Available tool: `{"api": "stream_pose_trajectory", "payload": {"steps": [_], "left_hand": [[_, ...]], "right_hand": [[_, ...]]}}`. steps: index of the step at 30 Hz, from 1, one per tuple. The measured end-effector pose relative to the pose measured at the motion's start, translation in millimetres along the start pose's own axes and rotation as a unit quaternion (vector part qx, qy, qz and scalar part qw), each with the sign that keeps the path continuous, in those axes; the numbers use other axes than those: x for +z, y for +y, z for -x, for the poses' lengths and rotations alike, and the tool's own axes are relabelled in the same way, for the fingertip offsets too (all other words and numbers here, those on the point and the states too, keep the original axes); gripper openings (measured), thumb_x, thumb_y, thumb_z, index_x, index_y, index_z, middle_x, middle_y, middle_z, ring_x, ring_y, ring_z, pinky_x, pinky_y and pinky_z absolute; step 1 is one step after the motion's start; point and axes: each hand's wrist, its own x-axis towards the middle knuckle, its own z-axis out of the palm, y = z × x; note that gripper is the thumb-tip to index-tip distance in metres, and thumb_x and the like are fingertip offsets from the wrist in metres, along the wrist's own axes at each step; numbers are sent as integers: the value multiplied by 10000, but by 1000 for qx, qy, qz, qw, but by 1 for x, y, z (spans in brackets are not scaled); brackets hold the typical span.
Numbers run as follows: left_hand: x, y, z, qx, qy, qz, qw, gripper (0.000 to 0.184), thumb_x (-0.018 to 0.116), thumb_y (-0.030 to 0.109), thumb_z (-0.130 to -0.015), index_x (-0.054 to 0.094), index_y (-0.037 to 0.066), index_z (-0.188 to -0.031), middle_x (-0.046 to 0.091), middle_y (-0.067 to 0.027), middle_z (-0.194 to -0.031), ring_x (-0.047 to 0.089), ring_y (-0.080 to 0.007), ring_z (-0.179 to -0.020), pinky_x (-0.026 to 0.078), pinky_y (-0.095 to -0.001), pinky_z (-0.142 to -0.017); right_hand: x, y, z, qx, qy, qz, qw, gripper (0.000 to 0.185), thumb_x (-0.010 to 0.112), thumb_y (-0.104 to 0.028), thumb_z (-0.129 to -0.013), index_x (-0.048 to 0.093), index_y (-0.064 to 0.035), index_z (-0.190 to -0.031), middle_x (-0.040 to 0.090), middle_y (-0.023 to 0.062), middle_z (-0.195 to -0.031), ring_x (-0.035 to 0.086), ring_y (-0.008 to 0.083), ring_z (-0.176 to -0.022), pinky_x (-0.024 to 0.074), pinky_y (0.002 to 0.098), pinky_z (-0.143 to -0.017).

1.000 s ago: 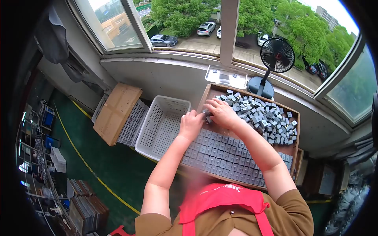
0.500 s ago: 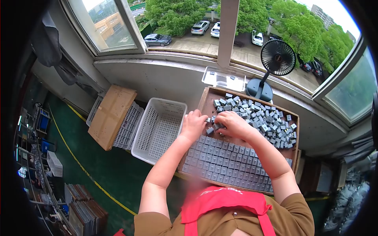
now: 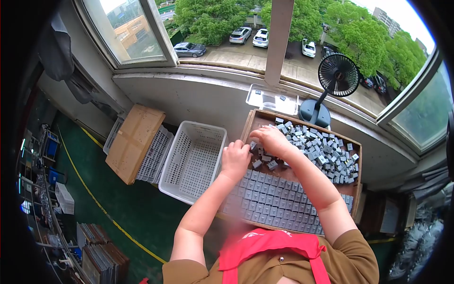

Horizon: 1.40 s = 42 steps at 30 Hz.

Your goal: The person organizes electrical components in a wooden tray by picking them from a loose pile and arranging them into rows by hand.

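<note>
A wooden tray (image 3: 357, 189) holds rows of grey blocks (image 3: 274, 199) along its near side and a loose pile of grey blocks (image 3: 321, 152) toward the back. My left hand (image 3: 235, 160) is at the tray's left edge, its fingers bent together near a small grey block (image 3: 253, 146); whether they grip it is hidden. My right hand (image 3: 271, 141) reaches over the tray's left part, fingers curled down by the same block, and what is between them is too small to tell. A few loose blocks (image 3: 272, 164) lie just below my right hand.
Left of the tray stands a white perforated basket (image 3: 193, 161). Farther left, a cardboard piece (image 3: 135, 142) lies on stacked crates. Behind the tray are a clear plastic lid or box (image 3: 272, 100) and a black fan (image 3: 337, 75) by the window.
Compared with half a second ago, my right hand has moved up and left, away from the loose blocks near the rows. My left hand stays at the tray's left edge.
</note>
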Motion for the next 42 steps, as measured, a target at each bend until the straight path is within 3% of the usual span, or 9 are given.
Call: {"api": "stream_pose_trajectory", "payload": {"steps": [4, 10, 14, 19, 25, 29, 34, 39, 42], "left_hand": [[-10, 5, 1, -6, -17, 0, 1000, 215, 736, 205, -728, 661, 156, -923, 559, -20, -910, 562, -228, -895, 454, -382, -757], [1, 0, 1, 42, -9, -25, 999, 182, 704, 152, -751, 672, 157, -930, 561, -13, -896, 566, -226, -867, 462, -375, -732], [-4, -8, 2, 63, -6, 4, 998, 164, 700, 155, -757, 673, 153, -919, 555, -21, -875, 566, -227, -852, 468, -373, -719], [-6, -10, 5, 10, -8, 74, 997, 122, 698, 172, -770, 670, 133, -882, 537, -51, -847, 561, -256, -818, 473, -394, -703], [-3, -14, 7, 9, 3, 91, 996, 132, 706, 192, -779, 681, 125, -890, 550, -59, -859, 565, -273, -824, 474, -402, -706], [-5, -13, -1, -10, 9, 123, 992, 152, 709, 202, -785, 681, 118, -909, 558, -61, -865, 569, -274, -833, 474, -403, -709], [18, -2, -20, -8, 24, 38, 999, 176, 702, 194, -752, 684, 163, -924, 543, -50, -832, 572, -253, -818, 482, -390, -701], [20, -14, -19, 3, 29, 35, 999, 167, 684, 170, -753, 686, 170, -920, 535, -48, -815, 575, -247, -795, 491, -387, -691], [15, -14, -24, -1, 31, 100, 994, 165, 681, 171, -772, 687, 163, -937, 537, -52, -845, 572, -248, -820, 491, -388, -709]], "right_hand": [[-15, 24, -1, 91, 65, -9, 994, 289, 684, -125, -742, 666, -151, -1028, 669, 35, -987, 592, 241, -1024, 462, 385, -898], [-18, 16, -14, 119, -34, 63, 990, 280, 717, -191, -766, 661, -142, -1036, 652, 37, -1007, 581, 247, -1034, 436, 411, -906], [-30, -2, -8, 48, 22, 36, 998, 274, 737, -180, -730, 660, -140, -990, 636, 27, -992, 576, 239, -1023, 432, 406, -893], [-19, -10, 3, -69, -62, 12, 996, 175, 701, -169, -758, 657, -128, -922, 656, 26, -926, 582, 235, -1001, 445, 378, -854], [0, -25, 2, 101, 33, 64, 992, 226, 654, -308, -834, 586, -96, -798, 644, 74, -753, 614, 275, -774, 488, 372, -754], [-5, 1, -4, 108, 131, 24, 985, 165, 621, -252, -859, 604, -95, -809, 649, 70, -839, 604, 274, -848, 494, 394, -738], [0, 3, -7, 99, 23, 95, 990, 77, 633, -128, -760, 650, -109, -833, 662, 56, -868, 612, 229, -924, 504, 365, -819], [-20, 18, -1, 126, 68, 11, 990, 173, 598, -118, -820, 695, -118, -962, 676, 71, -931, 620, 267, -947, 495, 380, -865], [-26, 33, 2, 148, 59, 83, 984, 148, 683, -165, -777, 683, -98, -909, 659, 69, -903, 608, 260, -961, 498, 384, -844]]}}
